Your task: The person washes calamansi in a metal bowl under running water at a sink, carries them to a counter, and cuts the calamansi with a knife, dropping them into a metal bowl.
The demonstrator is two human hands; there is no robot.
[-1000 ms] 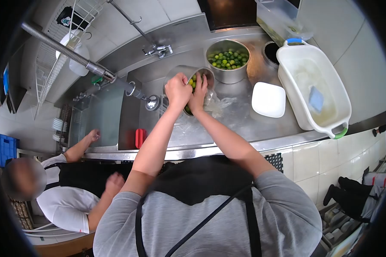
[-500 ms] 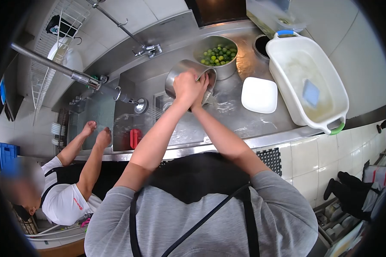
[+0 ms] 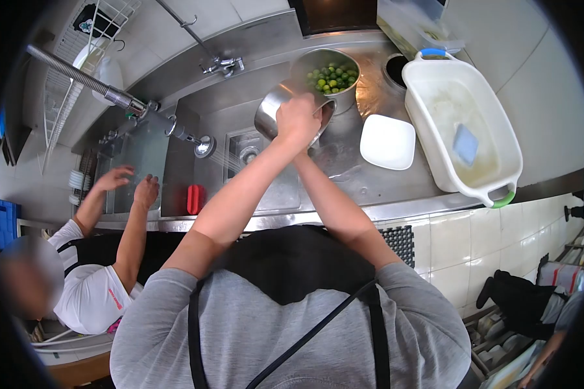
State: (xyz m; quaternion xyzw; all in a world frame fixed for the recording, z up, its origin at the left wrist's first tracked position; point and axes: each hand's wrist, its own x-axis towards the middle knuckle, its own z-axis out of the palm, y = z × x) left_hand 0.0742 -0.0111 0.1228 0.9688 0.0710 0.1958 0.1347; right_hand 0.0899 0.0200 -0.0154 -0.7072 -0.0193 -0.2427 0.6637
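Observation:
A steel pot (image 3: 270, 108) is tilted over the sink, its mouth turned right. My left hand (image 3: 298, 119) is closed on the pot's upper rim. My right hand (image 3: 316, 118) is mostly hidden behind the left one, at the pot's mouth; its fingers cannot be made out. Just behind my hands stands a second steel pot (image 3: 347, 98) holding green limes (image 3: 331, 78). The inside of the tilted pot is hidden from view.
A sprayer (image 3: 205, 146) runs water left of my forearms. A white lidded container (image 3: 387, 142) and a white tub (image 3: 422, 117) with a blue sponge (image 3: 465, 144) stand right. At left, a co-worker's hands (image 3: 146, 190) are over another sink.
The tilted pot has moved up and away from me, closer to the lime pot, with my hands on it. Clear plastic beside it is no longer visible. The co-worker's hands have come together over the left sink.

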